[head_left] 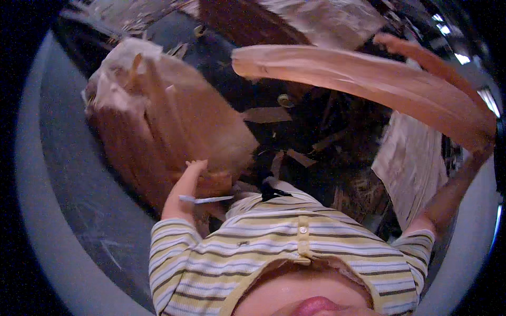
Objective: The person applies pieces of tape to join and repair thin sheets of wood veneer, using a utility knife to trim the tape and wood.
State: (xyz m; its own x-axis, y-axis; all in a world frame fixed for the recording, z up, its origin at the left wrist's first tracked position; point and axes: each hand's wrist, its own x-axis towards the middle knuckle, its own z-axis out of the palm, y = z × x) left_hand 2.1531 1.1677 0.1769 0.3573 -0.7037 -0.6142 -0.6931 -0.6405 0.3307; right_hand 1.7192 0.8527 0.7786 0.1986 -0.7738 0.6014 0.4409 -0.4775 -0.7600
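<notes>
Head view: my left hand (185, 184) grips a thin white pen-like stick (206, 199) beside the big wood block (168, 126) on the left. My right hand (487, 138) grasps a long wooden slat (363, 79), stretching across the far right.

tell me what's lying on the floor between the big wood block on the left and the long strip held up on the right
In the head view, small flat wood offcuts and splinters lie on the dark floor between the big wood block and the long wood strip.

Rough, matt wood — block (163, 131), long plank (358, 79) — perhaps splintered offcuts (300, 157).
</notes>
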